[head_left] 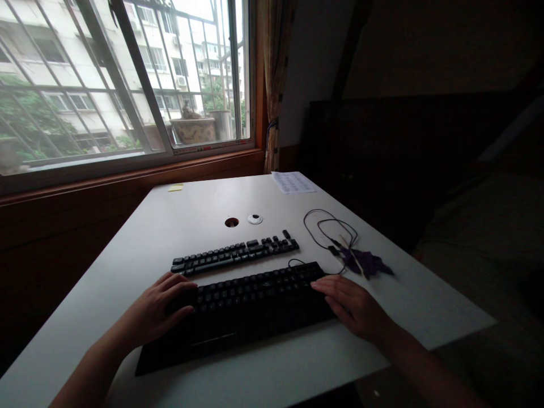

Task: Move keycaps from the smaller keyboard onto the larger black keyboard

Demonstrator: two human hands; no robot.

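Note:
A black keyboard (255, 320) with a broad palm rest lies slightly slanted on the white table. My left hand (157, 310) rests on its left end, fingers stretched over the keys and thumb held apart. At the right end, my right hand (356, 303) lies with extended fingers on the keyboard's edge, the thumb lower down. Neither hand visibly lifts or wraps round anything. Just behind the keyboard, loose black keycaps (233, 255) are laid out in rows. Dark shade hides much detail on the keyboard.
Right of the keycaps lie a coiled black cable (312, 212), a purple cloth (376, 265) and a thin stick (359, 265). Farther back are a cable hole (232, 222), its round cover (255, 219), printed paper (294, 182) and yellow notes (175, 187). A barred window stands behind the table.

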